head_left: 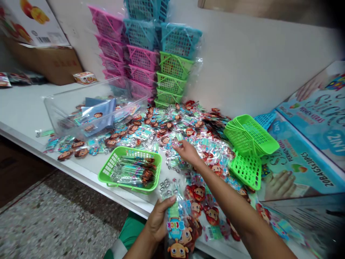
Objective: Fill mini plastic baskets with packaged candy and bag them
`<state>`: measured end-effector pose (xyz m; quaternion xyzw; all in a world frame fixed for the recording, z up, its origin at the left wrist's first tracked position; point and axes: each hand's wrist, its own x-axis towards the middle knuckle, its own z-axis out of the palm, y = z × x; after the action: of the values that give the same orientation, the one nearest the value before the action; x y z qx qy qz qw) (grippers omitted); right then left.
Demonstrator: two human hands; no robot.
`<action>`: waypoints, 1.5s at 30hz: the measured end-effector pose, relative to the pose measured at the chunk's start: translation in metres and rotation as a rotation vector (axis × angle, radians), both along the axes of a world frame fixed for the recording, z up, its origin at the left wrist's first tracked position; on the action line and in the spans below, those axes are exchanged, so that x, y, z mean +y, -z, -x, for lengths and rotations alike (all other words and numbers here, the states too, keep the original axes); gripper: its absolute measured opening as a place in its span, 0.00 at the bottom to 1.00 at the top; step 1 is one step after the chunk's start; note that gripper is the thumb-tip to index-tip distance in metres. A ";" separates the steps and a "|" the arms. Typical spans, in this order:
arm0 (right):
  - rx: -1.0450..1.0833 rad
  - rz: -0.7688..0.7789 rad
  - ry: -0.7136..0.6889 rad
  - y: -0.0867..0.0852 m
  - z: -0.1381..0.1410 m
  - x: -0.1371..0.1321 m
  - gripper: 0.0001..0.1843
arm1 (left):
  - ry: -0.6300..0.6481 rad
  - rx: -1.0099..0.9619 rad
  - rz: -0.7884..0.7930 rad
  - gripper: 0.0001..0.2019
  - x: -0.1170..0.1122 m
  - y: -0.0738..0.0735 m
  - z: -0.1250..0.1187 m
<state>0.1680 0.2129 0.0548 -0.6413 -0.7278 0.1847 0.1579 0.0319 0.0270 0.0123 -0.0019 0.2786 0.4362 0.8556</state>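
Observation:
My left hand (159,218) is closed around a bunch of cartoon-head packets (178,230) in clear wrappers, held near the table's front edge. My right hand (186,151) reaches forward over the heap of loose packets (172,126) on the white table (24,108); its fingers pinch at a packet (178,138) in the pile. A green basket (129,171) to the left of my hands holds several packets laid in a row.
A clear plastic tub (88,108) with packets stands at the left. Pink, teal and green baskets (151,54) are stacked against the wall. More green baskets (249,140) lie tipped at the right beside blue printed cartons (304,158). A cardboard box (45,61) sits far left.

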 end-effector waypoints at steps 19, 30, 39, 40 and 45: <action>-0.290 -0.112 0.096 0.016 0.006 0.053 0.34 | 0.044 0.075 -0.096 0.26 0.000 0.000 -0.002; 0.199 -0.029 0.195 0.000 -0.019 0.093 0.11 | 0.006 0.023 -0.060 0.24 0.003 0.003 0.005; 0.468 0.091 -0.031 -0.007 -0.019 -0.076 0.12 | -0.110 -0.074 0.057 0.15 0.009 -0.003 -0.002; 0.497 0.113 -0.005 -0.001 -0.014 -0.098 0.14 | -0.117 -0.071 0.064 0.15 0.009 -0.004 -0.004; 0.198 -0.055 -0.177 0.007 -0.009 -0.133 0.19 | -0.057 -0.044 0.104 0.15 0.005 -0.003 -0.009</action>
<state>0.1774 0.0797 0.0477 -0.5487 -0.7672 0.2401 0.2295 0.0409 0.0317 0.0158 -0.0640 0.2821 0.4452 0.8474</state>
